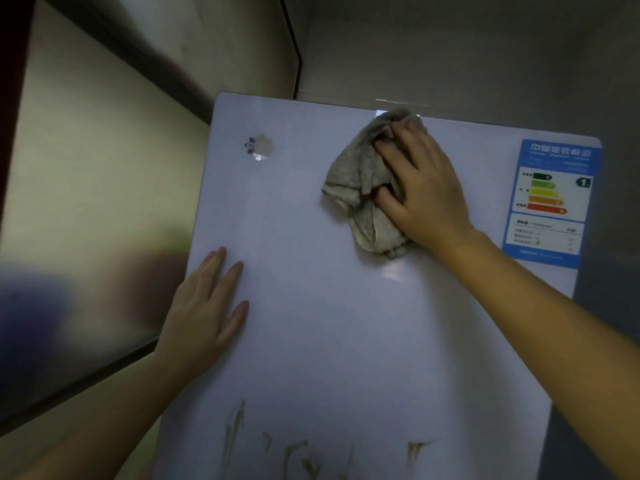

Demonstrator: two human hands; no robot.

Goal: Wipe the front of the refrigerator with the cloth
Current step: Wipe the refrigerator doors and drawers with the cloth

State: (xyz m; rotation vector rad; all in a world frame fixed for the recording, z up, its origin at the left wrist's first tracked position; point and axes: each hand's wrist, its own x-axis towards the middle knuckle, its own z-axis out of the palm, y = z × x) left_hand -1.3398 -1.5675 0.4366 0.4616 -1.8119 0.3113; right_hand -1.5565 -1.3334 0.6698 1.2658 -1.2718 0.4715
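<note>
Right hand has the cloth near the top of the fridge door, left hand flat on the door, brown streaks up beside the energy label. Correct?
Not quite. The head view shows the brown streaks low on the door, well below the energy label. The rest holds: the right hand grips the cloth near the top, and the left hand lies flat on the door.

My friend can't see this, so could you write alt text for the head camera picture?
A person's right hand holds a crumpled grey cloth against the top of a white refrigerator door, while the left hand lies flat near its left edge. Brown streaks mark the door lower down.
</note>
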